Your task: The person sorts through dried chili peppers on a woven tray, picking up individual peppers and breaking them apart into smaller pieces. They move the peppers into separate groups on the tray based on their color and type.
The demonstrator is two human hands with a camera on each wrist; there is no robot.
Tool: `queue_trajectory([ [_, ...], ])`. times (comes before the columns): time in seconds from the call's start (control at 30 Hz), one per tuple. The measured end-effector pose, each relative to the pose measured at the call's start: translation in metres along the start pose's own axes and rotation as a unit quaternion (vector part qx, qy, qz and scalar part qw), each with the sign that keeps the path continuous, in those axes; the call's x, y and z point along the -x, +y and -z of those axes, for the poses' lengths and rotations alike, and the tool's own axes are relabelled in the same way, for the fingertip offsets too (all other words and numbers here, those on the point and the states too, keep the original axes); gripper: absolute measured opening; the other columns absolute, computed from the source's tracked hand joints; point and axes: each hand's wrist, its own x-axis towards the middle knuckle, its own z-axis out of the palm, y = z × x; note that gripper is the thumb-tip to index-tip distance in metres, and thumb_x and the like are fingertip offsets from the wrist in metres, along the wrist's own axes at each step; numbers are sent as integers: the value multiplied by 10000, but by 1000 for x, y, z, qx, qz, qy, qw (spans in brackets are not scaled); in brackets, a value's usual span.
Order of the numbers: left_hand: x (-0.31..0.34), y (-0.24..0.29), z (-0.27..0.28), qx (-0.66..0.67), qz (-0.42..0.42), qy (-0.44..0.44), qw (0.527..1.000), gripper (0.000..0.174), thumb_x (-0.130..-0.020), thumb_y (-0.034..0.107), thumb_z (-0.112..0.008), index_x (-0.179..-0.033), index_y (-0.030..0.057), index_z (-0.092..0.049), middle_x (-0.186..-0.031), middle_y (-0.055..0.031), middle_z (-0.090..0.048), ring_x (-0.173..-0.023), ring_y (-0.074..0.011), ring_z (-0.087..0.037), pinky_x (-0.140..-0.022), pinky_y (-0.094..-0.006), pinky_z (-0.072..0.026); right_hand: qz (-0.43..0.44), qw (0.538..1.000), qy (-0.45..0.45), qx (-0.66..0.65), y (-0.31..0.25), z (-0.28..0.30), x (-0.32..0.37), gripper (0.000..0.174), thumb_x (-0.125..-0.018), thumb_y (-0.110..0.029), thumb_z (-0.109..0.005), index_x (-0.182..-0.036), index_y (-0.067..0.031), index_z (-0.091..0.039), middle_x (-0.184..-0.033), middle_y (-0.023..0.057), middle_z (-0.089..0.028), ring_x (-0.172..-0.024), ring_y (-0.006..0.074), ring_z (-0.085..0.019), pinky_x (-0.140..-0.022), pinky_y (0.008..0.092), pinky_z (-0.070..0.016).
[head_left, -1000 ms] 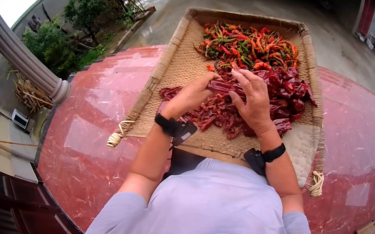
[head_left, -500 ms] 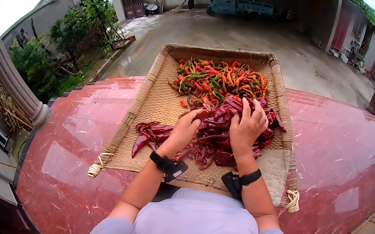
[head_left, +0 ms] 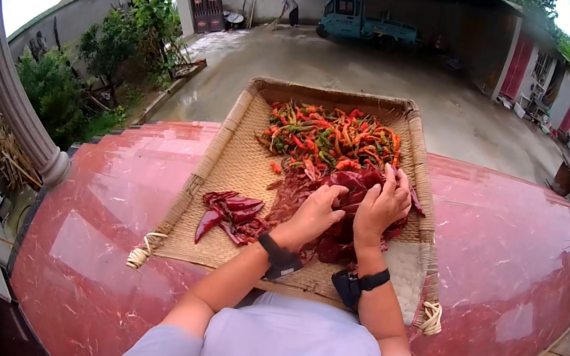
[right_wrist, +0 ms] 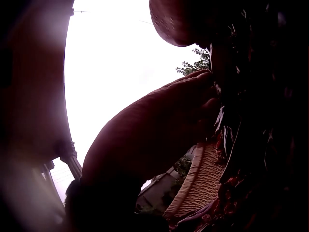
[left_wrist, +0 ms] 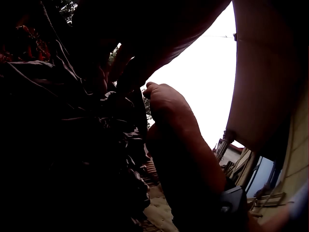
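Note:
Dark red dried chili peppers (head_left: 337,248) lie heaped at the near right of a woven tray (head_left: 234,148). My left hand (head_left: 312,219) reaches into the left side of this heap, its fingertips among the glossy pods. On the heap's right side rests my right hand (head_left: 377,210), fingers reaching forward over the peppers and loosely bent. The two hands are close together with pods between them. In the dark left wrist view, the right hand (left_wrist: 171,111) appears beside the heap. The right wrist view has the left hand (right_wrist: 154,121) against the pods; its fingertips are hidden in shadow.
Smaller orange, red and green chilies (head_left: 335,138) fill the tray's far end. A separate bunch of dark red peppers (head_left: 228,214) lies at its left. The tray stands over red stone flooring (head_left: 104,203). Beyond are a person (head_left: 289,11) and a blue cargo vehicle (head_left: 367,22).
The head view has tilted up, bringing the yard into sight. The left hand has moved right, closer to the right hand. Dark peppers now lie in a left bunch and a right heap.

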Motion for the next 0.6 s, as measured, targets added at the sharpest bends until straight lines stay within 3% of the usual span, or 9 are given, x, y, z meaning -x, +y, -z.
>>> queue_trajectory([
  [0.03, 3, 2, 2, -5, -4, -7, 1000, 466, -873, 52, -727, -1312, 28, -573, -1017, -141, -590, -841, -234, -613, -764, -358, -524, 10, 1000, -1, -9, 0, 1, 0, 410, -921, -113, -606, -1329, -151, -612, -1419, 82, -476, -1328, 303, -393, -1166, 561, -212],
  [0.13, 14, 3, 18, -47, 8, -1, 999, 376, -875, 76, -729, -1232, 15, -627, -1049, -155, -584, -851, -254, -633, -787, -359, -530, 45, 998, -4, -49, -3, 4, 0, 366, -909, -110, -626, -1273, -152, -641, -1428, 81, -473, -1329, 297, -393, -1168, 547, -214],
  [0.27, 33, -10, 69, -161, 108, 34, 980, 350, -850, 116, -725, -1189, 58, -658, -1151, -175, -616, -1107, -346, -604, -947, -434, -490, 125, 986, 38, -104, -12, 9, -2, 306, -892, -15, -635, -1171, -128, -697, -1337, 89, -561, -1268, 295, -470, -1111, 446, -327],
  [0.3, 39, -34, 82, -235, 81, 38, 968, 353, -834, 110, -729, -1177, 62, -663, -1186, -171, -635, -1125, -364, -601, -951, -451, -494, 124, 985, 32, -114, -14, 9, -2, 301, -893, -8, -633, -1163, -123, -699, -1329, 92, -566, -1260, 295, -480, -1102, 437, -339],
  [0.37, 51, -49, 111, -342, 126, 28, 931, 344, -848, 43, -667, -1187, 101, -681, -1198, -163, -650, -1154, -380, -581, -972, -477, -491, 122, 984, 22, -129, -16, 9, 0, 291, -894, 7, -630, -1149, -112, -704, -1313, 98, -578, -1243, 297, -499, -1084, 420, -365],
  [0.4, 54, -48, 120, -407, 159, 22, 899, 330, -843, -6, -607, -1154, 73, -685, -1125, -186, -656, -1080, -422, -584, -915, -508, -515, 109, 982, 6, -156, -13, 5, 3, 284, -904, 6, -621, -1152, -105, -702, -1312, 104, -579, -1244, 299, -502, -1084, 423, -367],
  [0.47, 51, -61, 142, -431, 271, -40, 860, 442, -842, 138, -735, -1278, 124, -667, -1294, -149, -634, -1226, -391, -537, -1037, -487, -467, 110, 978, 4, -178, -12, 1, 5, 280, -906, 2, -621, -1153, -101, -701, -1302, 109, -586, -1229, 303, -517, -1078, 426, -374],
  [0.53, 55, -70, 150, -403, 263, -12, 877, 341, -858, 203, -733, -1179, 97, -692, -1207, -183, -662, -1168, -421, -558, -971, -511, -488, 114, 976, -4, -187, -13, 0, 6, 285, -909, 4, -615, -1163, -97, -695, -1289, 112, -594, -1221, 304, -526, -1068, 421, -389],
  [0.6, 49, -82, 152, -451, 276, -67, 846, 387, -833, 260, -772, -1176, 98, -693, -1206, -172, -675, -1188, -424, -558, -977, -501, -478, 116, 973, -16, -199, -13, -1, 7, 289, -912, 6, -608, -1173, -92, -688, -1279, 115, -600, -1213, 304, -535, -1056, 418, -404],
])
